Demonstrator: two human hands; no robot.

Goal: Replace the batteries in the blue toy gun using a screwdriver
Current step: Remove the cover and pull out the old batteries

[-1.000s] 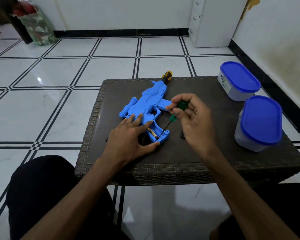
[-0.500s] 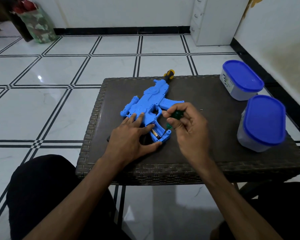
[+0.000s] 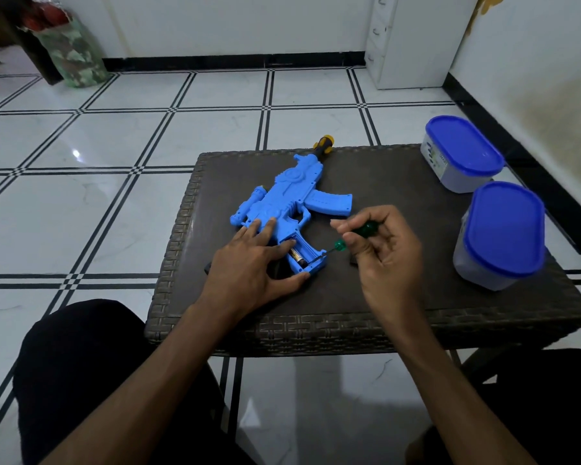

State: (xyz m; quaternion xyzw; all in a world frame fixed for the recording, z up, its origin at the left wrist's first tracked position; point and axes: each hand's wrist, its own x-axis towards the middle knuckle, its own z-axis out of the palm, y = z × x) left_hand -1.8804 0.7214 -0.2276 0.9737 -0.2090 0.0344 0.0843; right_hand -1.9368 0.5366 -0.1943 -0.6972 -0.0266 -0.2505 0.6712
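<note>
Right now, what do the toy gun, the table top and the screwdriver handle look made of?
Toy gun: moulded plastic, uniform matte blue with crisp raised ribs.
Table: rim looks like woven wicker or synthetic rattan, dark brown; top smooth and dull, material unclear.
Screwdriver: handle seems translucent green plastic, glossy; thin dark shaft, likely metal.

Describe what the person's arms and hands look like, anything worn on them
Both forearms are bare right up to the frame's bottom edge, with no sleeves in view. The left hand and right hand wear no gloves, and no rings, watch or bracelet show on either.
</note>
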